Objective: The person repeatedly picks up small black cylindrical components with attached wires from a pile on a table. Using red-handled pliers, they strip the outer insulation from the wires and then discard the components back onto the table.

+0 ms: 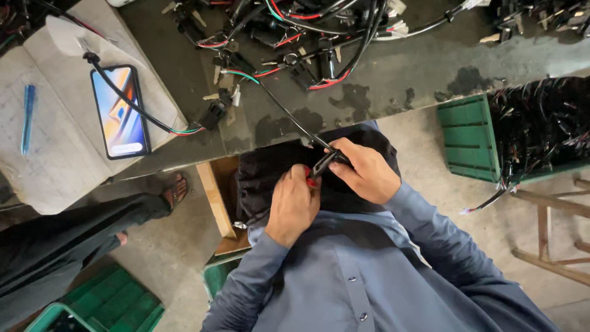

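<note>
At frame centre, left hand [294,206] is gripping red-handled pliers [319,166], fingers clamped on them, while right hand [362,169] is pinching a black cable [286,110], fingers together, running to the table [430,67]; crimp step looks underway, next needing firm squeeze.

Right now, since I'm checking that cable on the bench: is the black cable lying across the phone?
Touching. The head view shows the black cable running straight over the screen of the phone, with no gap visible, down to a black connector.
</note>
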